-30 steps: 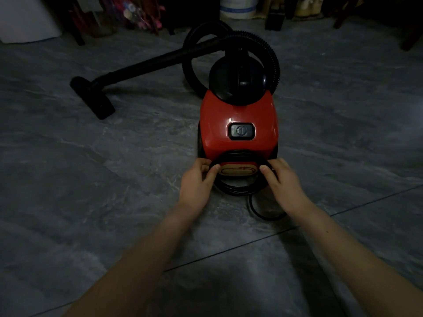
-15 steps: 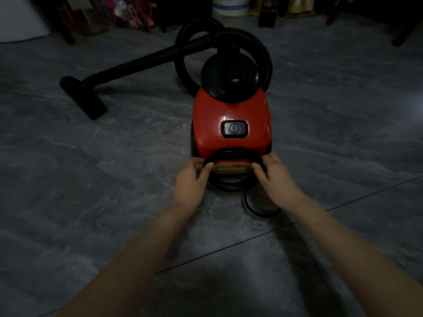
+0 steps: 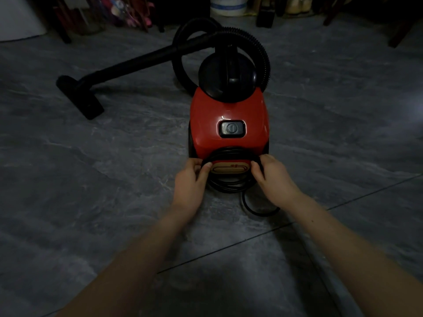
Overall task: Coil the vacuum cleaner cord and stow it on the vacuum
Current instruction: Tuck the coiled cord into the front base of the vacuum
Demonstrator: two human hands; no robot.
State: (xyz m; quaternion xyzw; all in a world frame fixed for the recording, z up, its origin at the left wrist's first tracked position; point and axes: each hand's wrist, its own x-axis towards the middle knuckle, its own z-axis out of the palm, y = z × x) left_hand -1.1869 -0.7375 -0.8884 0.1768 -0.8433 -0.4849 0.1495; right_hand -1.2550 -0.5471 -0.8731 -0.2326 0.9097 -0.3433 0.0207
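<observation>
Grey marbled tile floor under red vacuum, black nozzle, slack cord.

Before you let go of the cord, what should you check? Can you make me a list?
1. Cord coil wound round the holder at the back of the red vacuum cleaner: ok.
2. Left hand grips the coil's left side: ok.
3. Right hand grips the coil's right side: ok.
4. All the cord tucked in: not ok. A loose cord loop lies on the floor under the right wrist.
5. Plug fastened: cannot tell, no plug shows.
6. Power switch off: cannot tell from its look.
</observation>
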